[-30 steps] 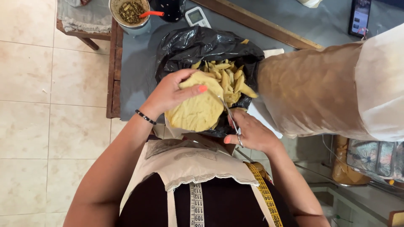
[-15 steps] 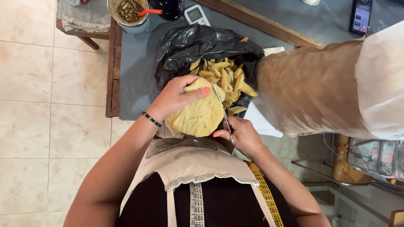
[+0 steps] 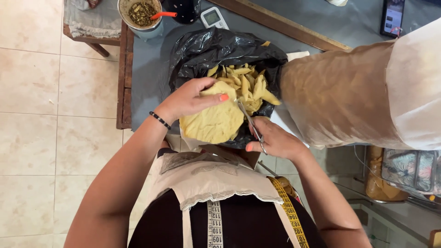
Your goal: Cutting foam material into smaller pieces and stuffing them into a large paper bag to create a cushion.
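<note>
Left hand (image 3: pixel 193 98) | clenched on yellow foam disc (image 3: pixel 213 121), held over black bag (image 3: pixel 216 48) on counter (image 3: pixel 147 73) | right hand (image 3: pixel 271 140) | clasped on scissors (image 3: pixel 250 124), blades at disc edge | foam judged light, soft, best pinched at rim.

This looks like a small home sewing or craft workshop. A yellow measuring tape (image 3: pixel 290 212) hangs round the person's neck over a pale apron, and metal scissors (image 3: pixel 251 125) cut a yellow foam-like sheet (image 3: pixel 216 120) above a black plastic bag (image 3: pixel 206 50) of yellow offcut strips (image 3: pixel 245 85). The grey worktable with wooden edging (image 3: pixel 151 78) stands on a beige tiled floor (image 3: pixel 46 138), with a bowl of food (image 3: pixel 140 14), a small grey calculator (image 3: pixel 212 17) and a smartphone (image 3: pixel 392 17) lying on it
</note>
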